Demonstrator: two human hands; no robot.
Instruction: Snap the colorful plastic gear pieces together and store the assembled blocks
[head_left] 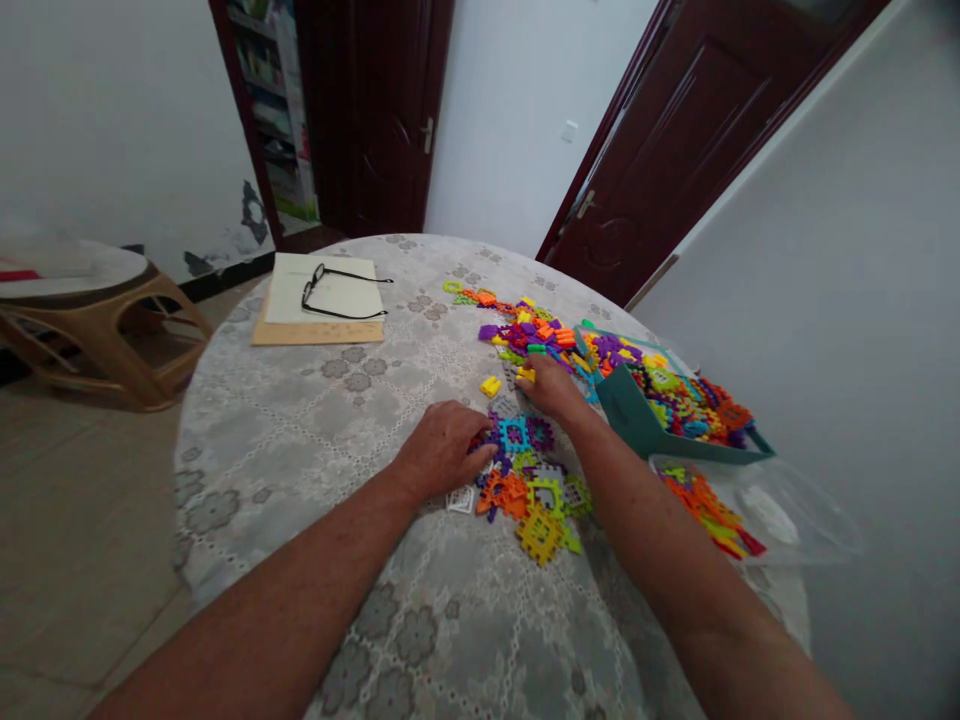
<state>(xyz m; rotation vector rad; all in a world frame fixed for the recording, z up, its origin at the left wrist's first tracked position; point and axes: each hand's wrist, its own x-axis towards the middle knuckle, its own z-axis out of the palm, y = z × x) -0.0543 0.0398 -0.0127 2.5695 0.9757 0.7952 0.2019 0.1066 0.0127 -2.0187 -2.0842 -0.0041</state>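
Observation:
My left hand (444, 452) is closed at the left edge of some joined plastic building blocks, its thumb and curled fingers around their purple side. Those blocks show a cyan square (514, 434) with a purple square (540, 433) beside it. My right hand (551, 387) reaches past them, fingertips closed on a small yellow block (526, 375). Another yellow block (490, 386) lies on the cloth between the hands. Nearest me are a yellow square block (540, 534), a lime square block (546, 494), orange pieces (504, 494) and a white window-like piece (460, 499).
A loose heap of colourful blocks (525, 325) spreads over the far right of the round table (300, 480). Beside it stand a green box (637, 420) full of blocks and a clear plastic tub (817, 515) with long pieces. Glasses (311, 290) rest on papers (281, 290).

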